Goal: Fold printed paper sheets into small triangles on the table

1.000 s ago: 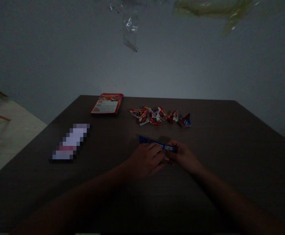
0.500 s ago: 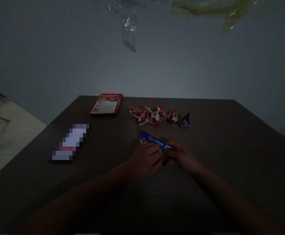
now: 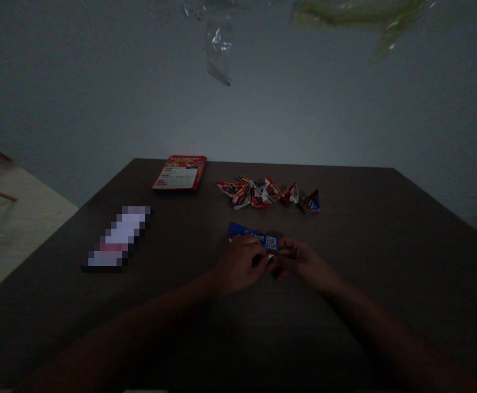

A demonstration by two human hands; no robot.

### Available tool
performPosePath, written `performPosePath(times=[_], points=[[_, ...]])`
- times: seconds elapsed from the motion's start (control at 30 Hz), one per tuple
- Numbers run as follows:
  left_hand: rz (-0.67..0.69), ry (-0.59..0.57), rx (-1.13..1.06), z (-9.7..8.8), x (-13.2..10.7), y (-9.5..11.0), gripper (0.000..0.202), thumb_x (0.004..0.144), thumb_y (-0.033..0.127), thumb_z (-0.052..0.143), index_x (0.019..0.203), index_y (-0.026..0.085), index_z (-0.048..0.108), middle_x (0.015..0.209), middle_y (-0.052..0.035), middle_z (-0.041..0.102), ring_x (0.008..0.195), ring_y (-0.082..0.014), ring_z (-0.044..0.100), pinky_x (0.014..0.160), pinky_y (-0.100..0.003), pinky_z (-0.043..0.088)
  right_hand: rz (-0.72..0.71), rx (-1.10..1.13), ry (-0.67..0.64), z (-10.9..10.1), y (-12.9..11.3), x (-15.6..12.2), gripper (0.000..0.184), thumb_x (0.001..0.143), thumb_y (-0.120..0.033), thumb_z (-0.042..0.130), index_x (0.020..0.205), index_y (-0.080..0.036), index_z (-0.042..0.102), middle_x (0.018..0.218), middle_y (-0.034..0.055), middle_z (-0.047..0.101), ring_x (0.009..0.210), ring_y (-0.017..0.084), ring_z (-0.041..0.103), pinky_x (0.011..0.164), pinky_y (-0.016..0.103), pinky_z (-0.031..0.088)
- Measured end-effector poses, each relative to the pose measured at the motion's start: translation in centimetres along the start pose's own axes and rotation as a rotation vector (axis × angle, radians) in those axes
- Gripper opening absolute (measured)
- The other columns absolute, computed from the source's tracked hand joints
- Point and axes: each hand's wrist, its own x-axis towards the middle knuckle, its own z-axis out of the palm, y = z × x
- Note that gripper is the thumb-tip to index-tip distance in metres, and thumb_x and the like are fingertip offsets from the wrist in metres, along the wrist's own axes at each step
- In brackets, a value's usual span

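Observation:
Between my hands is a folded paper leaflet (image 3: 271,243), blue on top with a QR code at its right end and red and white below. My left hand (image 3: 242,265) is closed over its middle and near edge, covering part of the print. At the right end, my right hand (image 3: 302,265) pinches the paper between curled fingers. Beyond them, several folded red, white and blue paper pieces (image 3: 263,194) lie in a loose row, with a darker blue one (image 3: 311,202) at its right end.
A stack of red and white printed leaflets (image 3: 179,174) lies at the table's back left. A phone (image 3: 118,240) with a blurred screen rests at the left. The brown table (image 3: 365,218) meets a grey wall (image 3: 324,109), where clear plastic (image 3: 219,49) hangs.
The folded leaflet has shifted slightly left, and its QR code is now more exposed. My left fingers have curled in tighter over it. The view has moved a little.

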Motion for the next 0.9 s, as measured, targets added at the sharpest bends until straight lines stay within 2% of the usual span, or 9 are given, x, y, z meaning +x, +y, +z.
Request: performPosePath(times=[0.23,0.3,0.4,0.5,0.57,0.63,0.7,0.83,0.9], points=[[0.008,0.015,0.002,0.3,0.0,0.1,0.015,0.085,0.023,0.050,0.080,0.017,0.063,0.083,-0.0044,0.061,0.079,-0.0167,0.055,0.073,-0.030,0.038,-0.023,-0.011,0.072,0.3,0.1,0.2,0.033,0.066,-0.036,0.075,0.082,-0.017,0.053,0.066,0.0005,0.068,0.056,0.012,0.063,0.048,0.022,0.051],[0.025,0.054,0.027,0.1,0.0,0.3,0.016,0.086,0.024,0.049,0.082,0.017,0.062,0.084,-0.0047,0.061,0.081,-0.0174,0.054,0.075,-0.032,0.037,-0.039,0.003,0.111,0.2,0.1,0.3,0.033,0.065,-0.036,0.076,0.080,-0.017,0.053,0.065,0.0007,0.068,0.056,0.013,0.064,0.048,0.022,0.051],[-0.011,0.240,0.039,-0.6,-0.1,0.4,0.011,0.085,0.022,0.049,0.083,0.017,0.059,0.086,-0.0045,0.059,0.085,-0.0181,0.052,0.079,-0.034,0.035,-0.044,0.031,0.211,-0.2,-0.1,0.3,0.035,0.062,-0.034,0.078,0.080,-0.017,0.053,0.066,0.0014,0.069,0.058,0.014,0.065,0.049,0.022,0.052],[-0.097,0.543,-0.008,-1.2,-0.1,-0.3,0.003,0.080,0.020,0.054,0.080,0.017,0.053,0.084,-0.0032,0.055,0.086,-0.0173,0.051,0.082,-0.034,0.035,-0.064,0.068,0.307,-0.7,-0.5,0.2,0.035,0.061,-0.031,0.079,0.080,-0.016,0.053,0.067,0.0021,0.070,0.056,0.013,0.065,0.049,0.022,0.053],[-0.214,0.650,-0.111,-1.4,-0.1,-1.2,0.009,0.078,0.022,0.057,0.080,0.017,0.049,0.084,-0.0024,0.052,0.081,-0.0155,0.049,0.075,-0.029,0.038,-0.105,0.109,0.340,-1.0,-0.6,0.2,0.034,0.062,-0.029,0.079,0.080,-0.016,0.053,0.067,0.0022,0.070,0.055,0.012,0.064,0.049,0.021,0.052],[-0.382,0.603,-0.271,-1.4,-0.1,-2.0,0.015,0.077,0.028,0.059,0.080,0.018,0.048,0.075,0.0007,0.049,0.069,-0.0129,0.047,0.064,-0.025,0.038,-0.151,0.147,0.365,-1.2,-0.7,0.1,0.033,0.062,-0.028,0.079,0.079,-0.017,0.052,0.067,0.0019,0.070,0.053,0.012,0.064,0.048,0.020,0.052],[-0.477,0.520,-0.472,-1.2,0.1,-2.5,0.018,0.077,0.033,0.059,0.082,0.017,0.050,0.070,0.0023,0.049,0.062,-0.0113,0.047,0.057,-0.023,0.037,-0.184,0.166,0.382,-1.4,-0.8,0.0,0.033,0.062,-0.027,0.079,0.079,-0.017,0.053,0.067,0.0016,0.070,0.052,0.011,0.063,0.048,0.021,0.052],[-0.498,0.250,-0.727,-1.1,0.5,-2.2,0.027,0.081,0.040,0.053,0.071,0.014,0.058,0.058,0.0012,0.055,0.054,-0.0108,0.050,0.053,-0.022,0.038,-0.223,0.161,0.417,-1.4,-0.8,0.0,0.032,0.062,-0.027,0.078,0.081,-0.017,0.055,0.066,0.0010,0.070,0.051,0.011,0.062,0.048,0.022,0.051],[-0.507,0.173,-0.772,-1.0,0.6,-1.8,0.035,0.081,0.043,0.051,0.063,0.014,0.058,0.052,0.0001,0.056,0.049,-0.0106,0.051,0.051,-0.022,0.039,-0.240,0.152,0.431,-1.4,-0.9,0.0,0.032,0.062,-0.028,0.078,0.081,-0.017,0.055,0.064,0.0007,0.069,0.050,0.012,0.062,0.048,0.022,0.051]])
